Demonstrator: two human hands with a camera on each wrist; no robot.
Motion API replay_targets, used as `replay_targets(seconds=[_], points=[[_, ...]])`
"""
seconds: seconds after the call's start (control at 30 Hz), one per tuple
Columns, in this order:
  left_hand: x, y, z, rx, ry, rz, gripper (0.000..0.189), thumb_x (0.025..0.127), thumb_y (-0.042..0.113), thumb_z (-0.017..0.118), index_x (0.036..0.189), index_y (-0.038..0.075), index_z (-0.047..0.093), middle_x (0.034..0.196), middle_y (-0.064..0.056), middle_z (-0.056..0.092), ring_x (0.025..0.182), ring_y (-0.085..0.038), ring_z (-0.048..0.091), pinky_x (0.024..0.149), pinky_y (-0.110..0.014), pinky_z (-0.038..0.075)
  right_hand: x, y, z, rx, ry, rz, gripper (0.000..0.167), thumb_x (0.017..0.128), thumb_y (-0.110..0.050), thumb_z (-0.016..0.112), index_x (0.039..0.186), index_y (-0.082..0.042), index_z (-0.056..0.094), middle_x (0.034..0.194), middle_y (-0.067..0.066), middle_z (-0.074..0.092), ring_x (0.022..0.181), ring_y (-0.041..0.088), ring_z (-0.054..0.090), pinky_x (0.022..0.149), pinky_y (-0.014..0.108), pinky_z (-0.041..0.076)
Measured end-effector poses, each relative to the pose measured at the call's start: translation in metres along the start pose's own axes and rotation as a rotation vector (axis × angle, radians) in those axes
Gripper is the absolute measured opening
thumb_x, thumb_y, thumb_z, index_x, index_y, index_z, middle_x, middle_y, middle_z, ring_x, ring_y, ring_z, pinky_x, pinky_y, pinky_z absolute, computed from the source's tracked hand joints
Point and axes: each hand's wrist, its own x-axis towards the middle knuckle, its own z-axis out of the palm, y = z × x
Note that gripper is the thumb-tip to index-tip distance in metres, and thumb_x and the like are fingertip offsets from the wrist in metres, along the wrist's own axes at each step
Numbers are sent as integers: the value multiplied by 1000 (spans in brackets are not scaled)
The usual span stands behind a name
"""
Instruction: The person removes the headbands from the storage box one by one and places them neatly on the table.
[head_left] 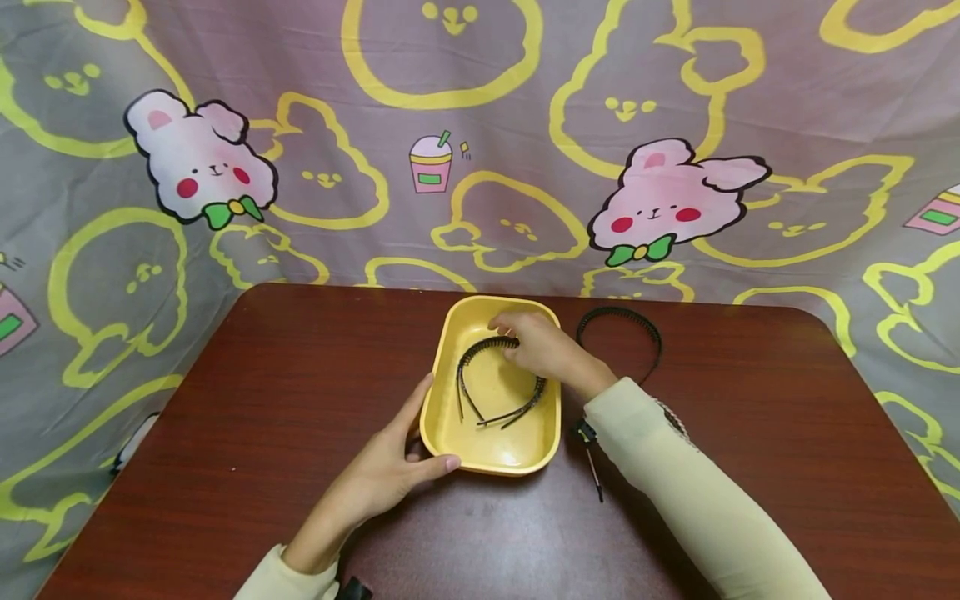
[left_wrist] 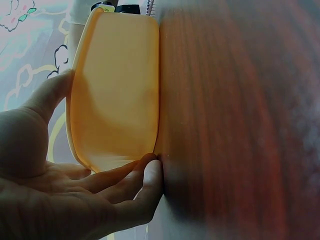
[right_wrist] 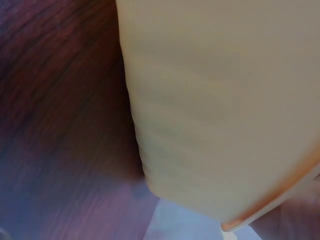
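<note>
In the head view a yellow plastic container [head_left: 491, 454] stands on the table. At least two black toothed headbands [head_left: 467, 354] lie in it, partly overlapping. My right hand [head_left: 543, 346] reaches over the right wall and holds the top of a headband arc; its fingertips are partly hidden. My left hand [head_left: 382, 467] holds the container's near left corner, thumb at the near rim and fingers along the left side. In the left wrist view the left fingers [left_wrist: 145, 185] bend against the lower wall. Only the container's outer wall [right_wrist: 215, 110] fills the right wrist view; no hand shows there.
Another black headband [head_left: 621, 311] lies on the table [head_left: 300, 375] right of the container. A thin dark rod with a black end [head_left: 595, 475] lies beside the right sleeve. Some beaded or coiled thing [head_left: 675, 421] is mostly hidden by that sleeve. A patterned curtain [head_left: 510, 150] hangs behind.
</note>
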Motion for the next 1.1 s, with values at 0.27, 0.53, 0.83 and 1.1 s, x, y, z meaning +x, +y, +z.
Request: replay_targets(seconds=[0.27, 0.53, 0.83, 1.1], points=[[1, 1, 0, 8, -2, 1, 109, 89, 31, 86, 169, 39, 13, 159, -10, 51, 108, -19, 57, 79, -21, 45, -2, -1, -1, 10, 3, -20, 38, 92, 3, 73, 130, 1, 69, 124, 18, 73, 113, 35, 68, 99, 47, 55], [1, 1, 0, 6, 1, -1, 109, 88, 30, 86, 169, 37, 13, 162, -12, 48, 111, -20, 56, 79, -21, 46, 2, 0, 2, -15, -13, -21, 36, 91, 4, 73, 127, 2, 70, 120, 18, 74, 113, 34, 68, 101, 46, 54], [1, 1, 0, 8, 1, -3, 109, 88, 31, 86, 169, 38, 13, 164, -13, 44, 114, -21, 55, 76, -21, 46, 3, 1, 3, -37, -7, -34, 34, 88, 5, 73, 122, 1, 72, 103, 14, 73, 100, 27, 66, 93, 42, 54], [1, 1, 0, 12, -2, -3, 109, 89, 31, 86, 168, 40, 13, 163, -12, 46, 112, -21, 55, 77, -22, 46, 3, 0, 5, -58, -25, -23, 34, 88, 5, 74, 121, -2, 73, 104, 12, 71, 100, 27, 65, 92, 43, 53]])
